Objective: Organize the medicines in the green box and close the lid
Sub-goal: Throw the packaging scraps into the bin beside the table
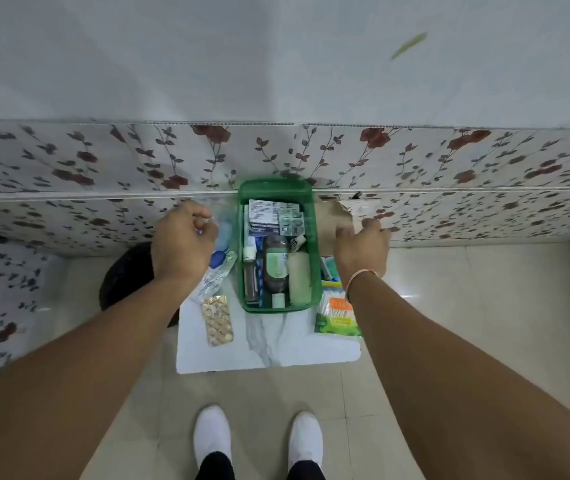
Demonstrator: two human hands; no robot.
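The green box (247, 237) stands open on a small marble-topped table (269, 348). Inside it are a brown bottle with a green label (275, 268), a small dropper bottle (250, 271), a pale green roll (299, 280), silver blister strips (290, 223) and a printed medicine carton (266, 216). My left hand (183, 245) is curled left of the box, pinching a clear plastic packet with blue print (222, 261). My right hand (361, 252) is right of the box, fingers closed on a brown cardboard piece (332, 220). A gold blister strip (217, 320) lies at the table's front left.
A pack of cotton buds (337, 313) and blue-green packets (327, 270) lie right of the box. A black round object (125, 275) sits on the floor to the left. A floral-covered ledge (103, 216) runs behind. My white shoes (212, 434) stand on pale tiles.
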